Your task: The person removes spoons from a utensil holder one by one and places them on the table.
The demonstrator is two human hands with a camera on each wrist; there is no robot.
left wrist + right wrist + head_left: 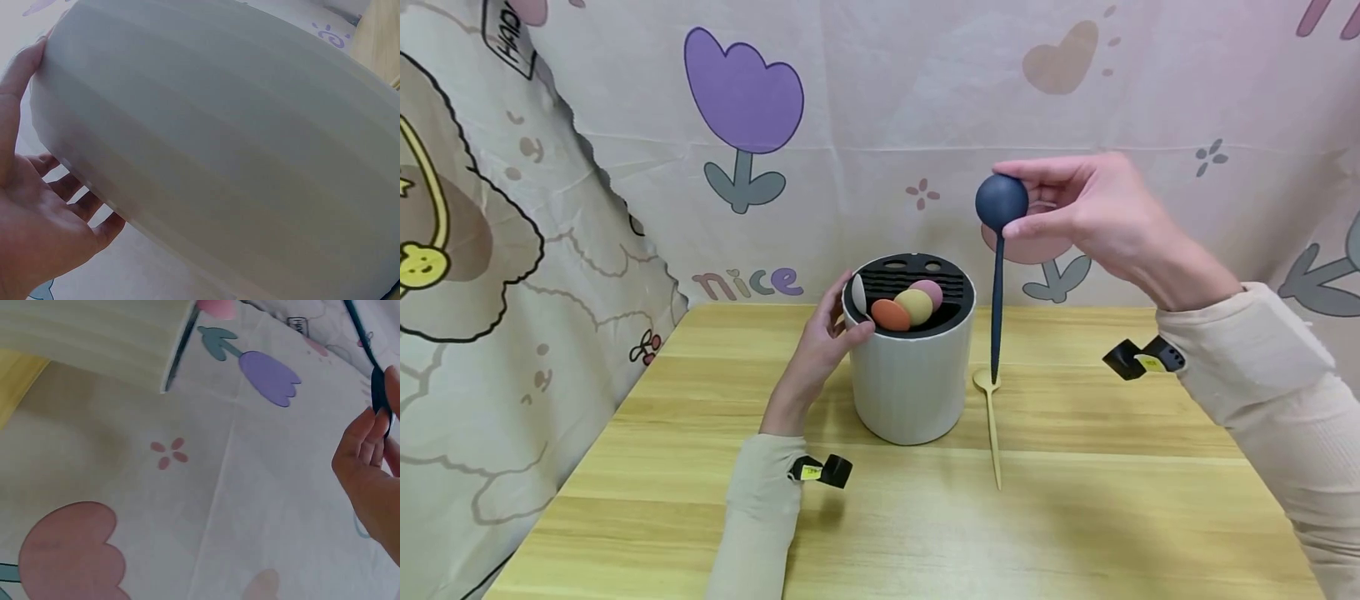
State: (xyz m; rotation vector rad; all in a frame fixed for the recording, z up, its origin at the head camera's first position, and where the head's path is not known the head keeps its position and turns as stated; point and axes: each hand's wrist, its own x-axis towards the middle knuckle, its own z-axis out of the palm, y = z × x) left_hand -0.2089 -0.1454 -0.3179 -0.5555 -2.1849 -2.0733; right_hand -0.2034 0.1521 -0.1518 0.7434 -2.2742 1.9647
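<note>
My right hand point(1105, 208) pinches a dark blue spoon point(1000, 202) by its round bowl. The spoon hangs handle down, to the right of the white utensil holder point(910, 387). My left hand point(816, 346) grips that holder from the left side, with the thumb at its rim; the left wrist view shows the fingers point(84, 203) against the ribbed wall. In its dark slotted top stand an orange spoon point(890, 315), a pale yellow one point(914, 307), a pink one point(928, 292) and a white one point(859, 294), their handles hidden inside.
A light yellow spoon point(992, 425) lies on the wooden table point(1075, 517), just right of the holder, below the blue spoon's handle tip in the head view. A printed cloth point(880, 100) with tulips and flowers hangs behind the table and along its left side.
</note>
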